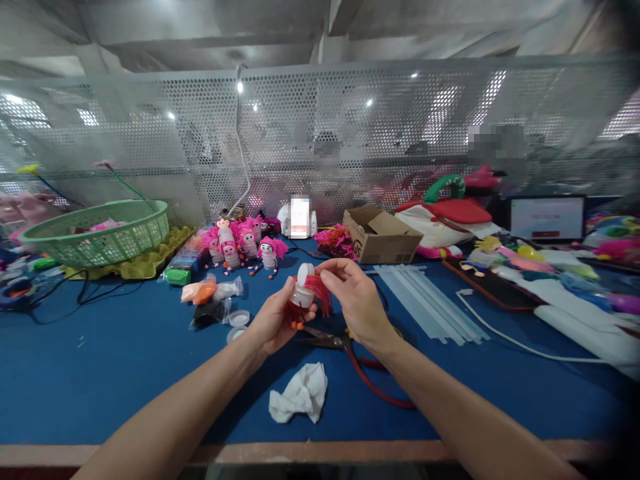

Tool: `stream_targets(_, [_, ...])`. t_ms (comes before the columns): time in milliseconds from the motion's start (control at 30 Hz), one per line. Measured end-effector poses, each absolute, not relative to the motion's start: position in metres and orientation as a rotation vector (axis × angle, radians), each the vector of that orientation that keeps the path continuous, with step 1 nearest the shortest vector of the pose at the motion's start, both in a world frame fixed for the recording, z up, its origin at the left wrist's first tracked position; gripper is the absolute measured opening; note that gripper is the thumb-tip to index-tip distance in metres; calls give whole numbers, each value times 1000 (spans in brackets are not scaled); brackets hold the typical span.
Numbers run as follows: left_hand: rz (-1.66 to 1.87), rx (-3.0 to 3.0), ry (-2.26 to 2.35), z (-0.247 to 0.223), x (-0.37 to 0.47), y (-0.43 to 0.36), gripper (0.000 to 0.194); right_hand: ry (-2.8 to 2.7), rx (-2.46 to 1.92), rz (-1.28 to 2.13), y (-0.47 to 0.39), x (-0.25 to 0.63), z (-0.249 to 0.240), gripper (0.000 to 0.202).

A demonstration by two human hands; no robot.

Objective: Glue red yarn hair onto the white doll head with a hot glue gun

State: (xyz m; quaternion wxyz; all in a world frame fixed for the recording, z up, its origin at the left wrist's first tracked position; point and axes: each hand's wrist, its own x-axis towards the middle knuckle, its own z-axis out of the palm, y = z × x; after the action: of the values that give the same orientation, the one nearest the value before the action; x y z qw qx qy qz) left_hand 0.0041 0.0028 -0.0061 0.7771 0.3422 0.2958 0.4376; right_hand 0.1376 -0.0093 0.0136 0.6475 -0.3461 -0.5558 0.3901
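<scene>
on my feed, a blue surface [125, 373] has a brownish strip [240, 453] along its near edge; beyond the far edge i see a grey perforated partition [200, 147], bright lights [369, 102] and a grey ceiling [210, 30].

Craft wkshp w/ dolls [269, 251], scissors [338, 341]

Head camera, close above blue table [100, 353], faces forward-down toward perforated metal screen [290, 127].

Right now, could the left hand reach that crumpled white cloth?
Probably yes: the cloth lies near the left hand with nothing covering it, though that hand holds a small white container.
</scene>
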Motion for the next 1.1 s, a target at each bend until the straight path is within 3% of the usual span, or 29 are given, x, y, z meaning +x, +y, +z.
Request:
stream_targets(600, [958, 730, 640, -8, 4, 2, 35, -1192, -775, 1098, -9, 131, 10, 18])
stream_targets(833, [1003, 641, 666, 1, 4, 2, 40, -1104, -839, 856, 0, 143, 8, 13])
stream_targets(1100, [1072, 501, 656, 12, 2, -1, 38, -1226, -919, 826, 6, 150, 3, 19])
